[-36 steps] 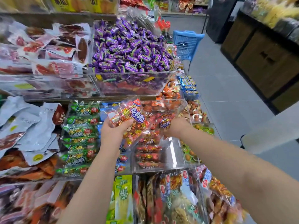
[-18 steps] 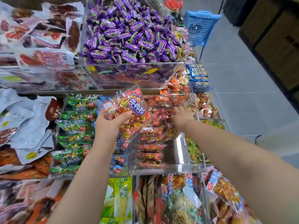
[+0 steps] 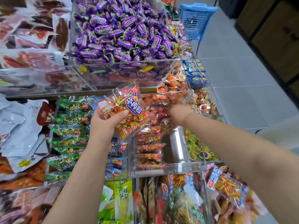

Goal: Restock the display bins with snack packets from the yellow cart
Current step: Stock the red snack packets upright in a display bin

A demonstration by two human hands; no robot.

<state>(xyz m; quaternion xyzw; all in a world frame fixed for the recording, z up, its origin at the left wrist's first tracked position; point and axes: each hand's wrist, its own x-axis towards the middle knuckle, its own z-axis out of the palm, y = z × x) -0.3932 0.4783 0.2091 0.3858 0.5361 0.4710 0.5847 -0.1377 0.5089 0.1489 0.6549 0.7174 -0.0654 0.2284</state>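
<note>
The left hand (image 3: 103,122) grips a bundle of red beef packets (image 3: 127,110) just above the clear bin (image 3: 169,168). The right hand (image 3: 179,113) reaches into the bin's row of packets (image 3: 149,147), fingers hidden, so I cannot tell whether it grasps anything

You get bright, even light with barely any shadow; glare streaks the clear bin walls (image 3: 176,141), and wide-angle bending and blur smear your edges.
</note>
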